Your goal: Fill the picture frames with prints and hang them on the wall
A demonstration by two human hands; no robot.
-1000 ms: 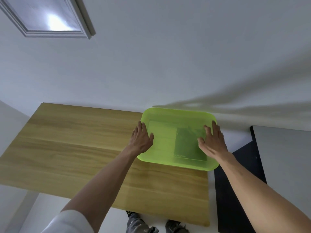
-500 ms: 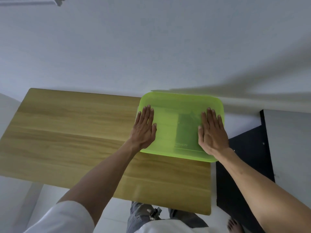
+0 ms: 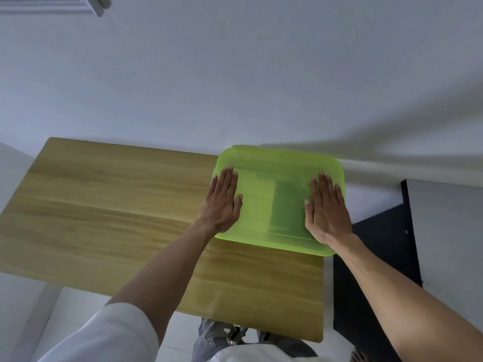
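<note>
A translucent lime-green plastic box with rounded corners [image 3: 274, 163] sits at the far right end of a light wooden surface [image 3: 117, 205], its far edge against the white wall [image 3: 235, 74] and its right side reaching slightly past the right edge of the surface. Both hands lie flat on its top. The left hand [image 3: 222, 202] rests on the left side of the top, fingers [image 3: 230, 178] straight and close together, thumb out toward the middle, gripping nothing. The right hand [image 3: 326, 207] lies flat on the right side in the same way, its fingers extended and together, holding nothing. Between the hands a darker rectangular shape shows through the plastic; what it is cannot be told.

To the left of the box the surface runs bare and open all the way to its left edge, and a wide bare strip lies between the box and the near edge. To the right of the surface stands a black panel [image 3: 379, 257], with a grey panel [image 3: 449, 231] beyond it. A white window frame [image 3: 52, 6] shows at the upper left. Pale floor lies under the near edge, along with the person's grey trousers [image 3: 214, 338] and white sleeve [image 3: 109, 335].
</note>
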